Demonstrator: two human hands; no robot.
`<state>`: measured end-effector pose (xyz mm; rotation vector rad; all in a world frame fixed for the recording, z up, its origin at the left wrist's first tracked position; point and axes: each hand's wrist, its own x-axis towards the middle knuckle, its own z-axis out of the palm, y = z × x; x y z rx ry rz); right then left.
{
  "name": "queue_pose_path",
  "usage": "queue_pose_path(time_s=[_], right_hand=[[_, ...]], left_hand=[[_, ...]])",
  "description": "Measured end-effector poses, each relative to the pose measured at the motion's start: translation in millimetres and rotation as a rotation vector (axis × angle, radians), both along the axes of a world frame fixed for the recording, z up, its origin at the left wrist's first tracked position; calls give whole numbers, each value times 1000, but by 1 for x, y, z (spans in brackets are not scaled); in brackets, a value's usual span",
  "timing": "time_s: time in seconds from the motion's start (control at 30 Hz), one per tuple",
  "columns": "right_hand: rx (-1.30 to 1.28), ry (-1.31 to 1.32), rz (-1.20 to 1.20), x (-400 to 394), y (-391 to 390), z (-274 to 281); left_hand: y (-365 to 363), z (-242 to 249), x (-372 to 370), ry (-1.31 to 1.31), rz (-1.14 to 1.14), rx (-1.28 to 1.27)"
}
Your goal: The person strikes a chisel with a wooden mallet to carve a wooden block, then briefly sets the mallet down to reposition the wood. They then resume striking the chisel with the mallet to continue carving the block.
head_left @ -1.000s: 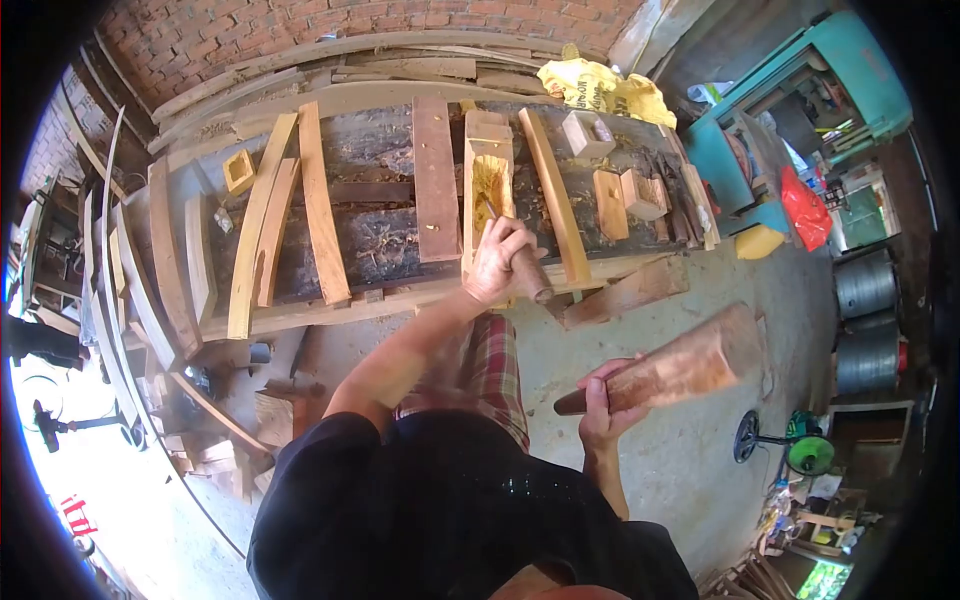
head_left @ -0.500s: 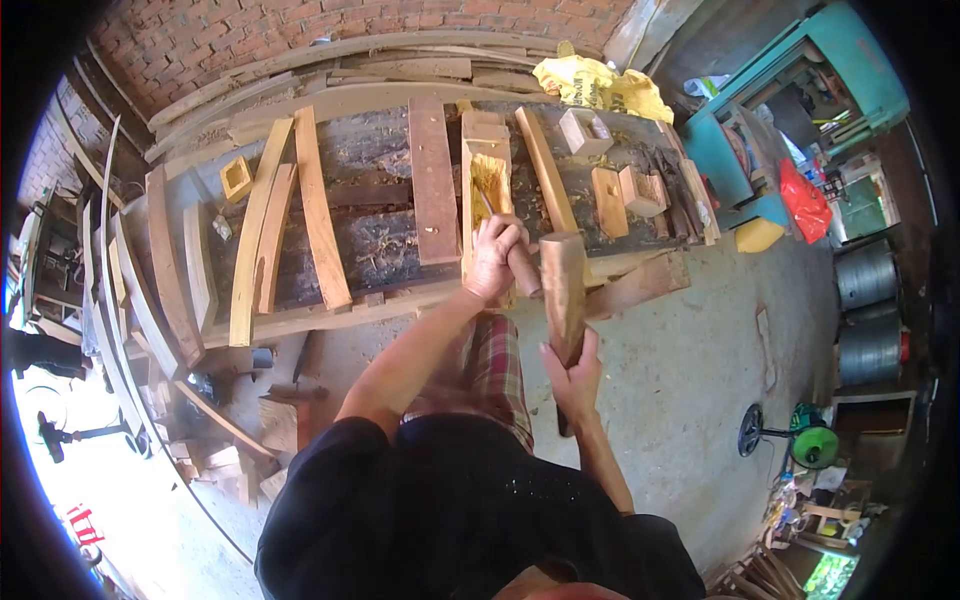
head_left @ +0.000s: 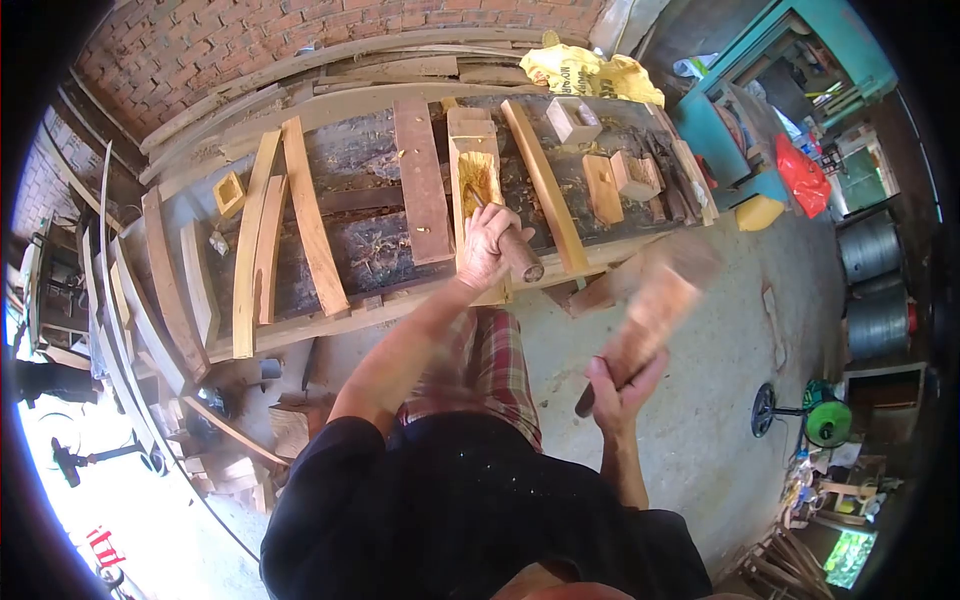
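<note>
My left hand (head_left: 487, 245) is wrapped round the thick wooden handle of a chisel (head_left: 522, 256). The blade reaches into a rough yellow hollow in a wood block (head_left: 472, 130) that lies on the bench. In my right hand (head_left: 626, 388) is a wooden mallet (head_left: 652, 312), held out to the right of the chisel and apart from it. The mallet's head is smeared by motion. Left of the block lies a reddish-brown board (head_left: 424, 185); a lighter wood strip (head_left: 541, 180) lies to its right.
Several curved wood strips (head_left: 313, 215) lie across the dark workbench (head_left: 375, 248). Small hollowed blocks (head_left: 573, 120) rest at its right, near a yellow sack (head_left: 592, 72). A teal machine (head_left: 705, 145) stands far right, and a green fan (head_left: 828, 424) is on the floor.
The mallet in my right hand has swung away to the right from beside the chisel handle. My left hand keeps its hold, and the chisel handle points a little more to the right.
</note>
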<state>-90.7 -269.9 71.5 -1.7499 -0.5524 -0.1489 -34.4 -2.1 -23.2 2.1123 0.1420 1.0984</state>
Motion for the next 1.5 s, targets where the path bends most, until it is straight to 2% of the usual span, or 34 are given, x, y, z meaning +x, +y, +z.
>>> queue_pose_path(time_s=[0.03,0.07,0.13,0.17,0.23,0.33,0.47,0.53,0.57,0.6,0.67,0.7,0.77,0.87,0.9,0.93,1.0,1.03,1.07,1.13,1.17,1.2,1.27,1.3,1.33,1.4,1.43,1.47,1.5], right_hand=[[133,116,63,-3,-5,0],[138,120,59,-3,-9,-1],[83,101,242,1,-12,-2],[86,97,243,2,-8,-4],[-78,-13,-16,1,3,-10],[-68,155,21,2,3,-20],[-153,14,-64,4,-3,-10],[-13,217,167,4,-11,7],[22,-279,174,9,-2,11],[157,-186,215,3,10,12],[-551,-517,242,23,-18,-82],[-552,-517,238,19,-7,-76],[-177,120,143,9,35,-49],[-46,164,76,2,26,-35],[94,115,-14,-7,28,-30],[93,119,-22,-7,25,-26],[-105,-279,301,2,20,-19],[-228,-695,294,14,29,-25],[-230,-694,293,14,35,-28],[-231,267,138,1,47,-33],[-137,306,93,4,43,-48],[-140,304,98,3,37,-40],[-13,307,41,-4,25,-19],[174,247,33,-10,22,-18],[174,244,32,-7,15,-20],[-28,-164,373,4,-3,-27],[98,172,454,-1,-5,-29],[95,174,456,-7,-3,-41],[43,182,276,-12,7,-52]], left_hand=[[1,1,0,3,-3,4],[1,2,-1,8,22,-32],[4,5,0,10,44,-61],[5,7,1,-37,70,-48],[6,12,1,-80,101,-36],[3,18,-1,9,85,-11],[2,17,1,107,53,10],[0,12,1,89,23,35],[-1,10,1,90,29,36],[0,9,1,90,32,37],[2,7,1,10,36,-16],[2,5,4,-22,56,-16],[7,-5,0,-32,32,-20],[16,-18,-3,-11,10,-7],[14,-18,-3,-14,30,13],[13,-17,-1,-25,48,36],[12,-14,2,-25,41,22],[13,-15,2,-18,39,14],[12,-16,1,-11,40,4],[13,-21,-4,-4,14,-34],[20,-18,2,-20,7,-62],[22,-16,4,-22,12,-64],[21,-13,1,29,28,-13],[19,-12,2,36,44,-4],[15,-10,2,33,43,-4],[8,-8,2,-22,45,-65],[6,-10,3,-21,46,-67],[4,-12,4,-26,17,-136],[3,-14,5,-33,-9,-206]])
